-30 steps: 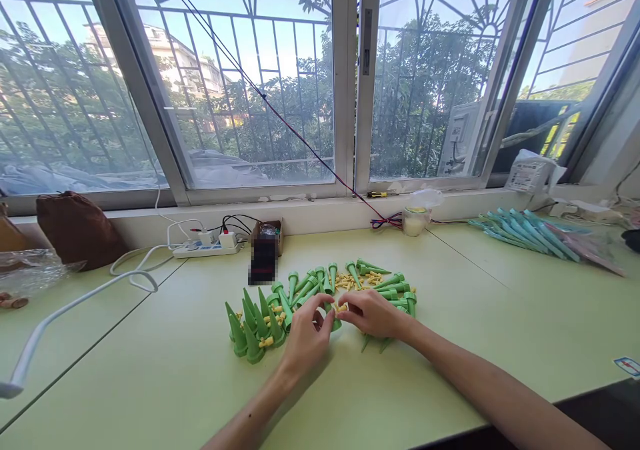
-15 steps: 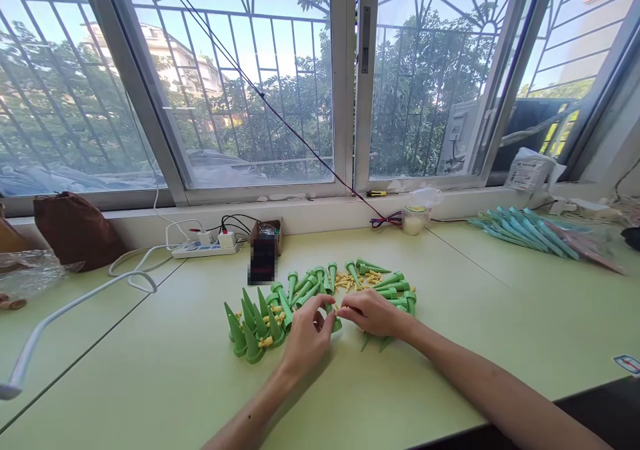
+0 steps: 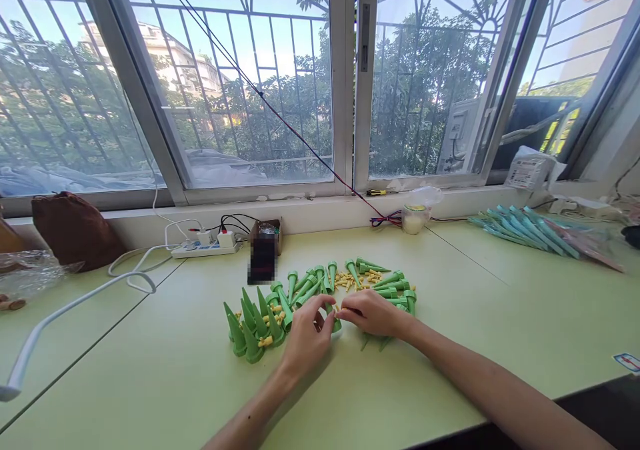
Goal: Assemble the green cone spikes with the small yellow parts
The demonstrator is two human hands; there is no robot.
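Observation:
My left hand (image 3: pixel 307 333) is closed round a green cone-shaped plastic spike (image 3: pixel 337 325), mostly covered by the fingers. My right hand (image 3: pixel 374 313) meets it fingertip to fingertip, pinching a small yellow plastic piece (image 3: pixel 337 308) against the spike; whether the two are joined I cannot tell. Left of my hands, several green spikes (image 3: pixel 253 343) stand points up, with yellow valve-like pieces (image 3: pixel 267 341) on or among them. More green spikes (image 3: pixel 310 283) lie behind my left hand, and others (image 3: pixel 397 290) beyond my right. Small loose yellow pieces (image 3: pixel 346 281) are heaped between these groups.
A pixelated dark phone-like object (image 3: pixel 263 261) leans on a small box at the back. Nearby are a white power strip (image 3: pixel 210 250), a jar (image 3: pixel 413 221) and bagged blue-green items (image 3: pixel 525 230). A white lamp-like arm (image 3: pixel 37 333) crosses the left of the table.
Almost nothing differs. Both hands keep their place at the spike, and the right fingertips have shifted very slightly.

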